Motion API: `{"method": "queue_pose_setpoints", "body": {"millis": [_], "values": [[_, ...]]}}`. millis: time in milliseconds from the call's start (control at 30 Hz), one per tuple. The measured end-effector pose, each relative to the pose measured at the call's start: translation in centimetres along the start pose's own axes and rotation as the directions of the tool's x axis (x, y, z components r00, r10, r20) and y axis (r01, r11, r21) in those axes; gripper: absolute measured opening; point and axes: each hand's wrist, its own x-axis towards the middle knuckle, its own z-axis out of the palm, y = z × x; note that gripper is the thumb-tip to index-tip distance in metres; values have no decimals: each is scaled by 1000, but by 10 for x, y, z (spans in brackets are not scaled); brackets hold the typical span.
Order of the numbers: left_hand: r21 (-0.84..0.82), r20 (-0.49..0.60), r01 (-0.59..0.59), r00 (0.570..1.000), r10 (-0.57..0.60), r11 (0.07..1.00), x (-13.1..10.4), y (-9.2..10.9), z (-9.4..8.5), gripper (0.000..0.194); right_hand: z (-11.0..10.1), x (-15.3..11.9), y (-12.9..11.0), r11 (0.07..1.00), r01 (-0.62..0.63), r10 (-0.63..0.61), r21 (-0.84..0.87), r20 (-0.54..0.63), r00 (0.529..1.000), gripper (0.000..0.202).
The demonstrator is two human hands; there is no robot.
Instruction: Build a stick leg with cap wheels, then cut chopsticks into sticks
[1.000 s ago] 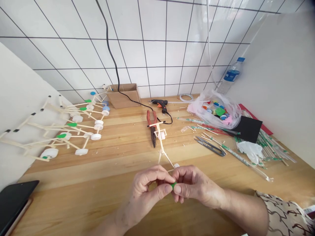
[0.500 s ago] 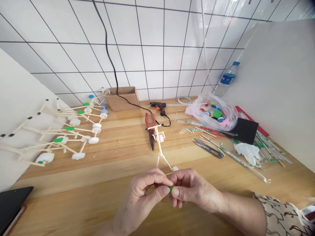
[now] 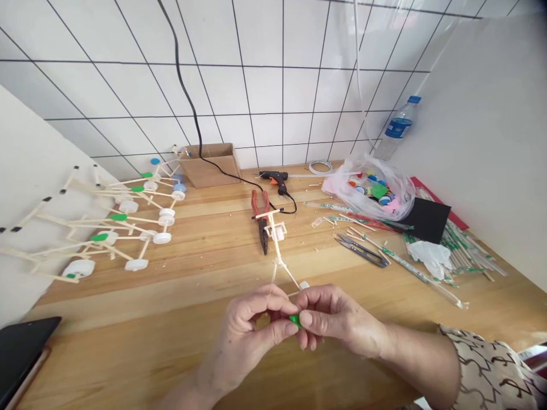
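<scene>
Between the fingertips of my left hand [image 3: 256,330] and my right hand [image 3: 337,319] is a small green piece [image 3: 294,320], mostly covered by the fingers. Both hands pinch it between thumb and forefinger. Its kind I cannot make out; the colour matches the flat green pieces [image 3: 118,217] on the stick models at the left. Just beyond my hands stands a stick model [image 3: 277,250] with white bottle-cap wheels; my fingers hide its near end. Behind that model lie red-handled pliers [image 3: 261,219].
Several stick models with bottle-cap wheels [image 3: 162,238] stand at the left. A cardboard box [image 3: 211,165], a glue gun [image 3: 276,177] and a tape roll [image 3: 320,167] sit by the wall. Right are a bag of caps [image 3: 342,185], snips [image 3: 363,250], wrapped sticks [image 3: 464,256] and a bottle [image 3: 397,128]. A black tablet-like object [image 3: 28,353] lies front left.
The green piece has turned slightly between my fingers and shows more of its surface. My hands sit slightly higher in view. The whole scene has shifted a little as the camera moved.
</scene>
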Motion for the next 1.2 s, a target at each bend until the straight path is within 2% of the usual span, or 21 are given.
{"method": "queue_pose_setpoints", "body": {"millis": [100, 300, 633, 733, 900, 1100, 1200], "values": [[77, -5, 4, 1000, -3, 997, -1, -3, -2, 9, 1, 0, -1, 1000, -13, 13, 16, -5, 1000, 33], [65, 1, 4, 1000, -4, 998, -1, -2, -3, 7, 1, 0, -3, 999, -33, 34, 23, -21, 999, 35], [178, 2, -30, 1000, 30, 984, -1, 1, -1, 5, 1, 0, -1, 999, -42, 42, -3, -22, 999, 35], [147, 1, -23, 1000, 23, 989, -1, 1, -2, 6, 0, 0, -1, 999, -36, 36, 11, -11, 999, 36], [-19, 9, 24, 1000, -24, 1000, -1, 0, -2, 10, -3, -1, 1, 999, 28, -28, 28, -1, 1000, 36], [-21, 2, 8, 1000, -8, 1000, 0, 0, 0, 10, -2, -1, -1, 1000, -5, 5, 17, -8, 1000, 35], [36, -1, 2, 1000, -2, 999, 1, 0, 0, 9, 0, -1, -3, 1000, -24, 25, 7, -8, 1000, 34]]}}
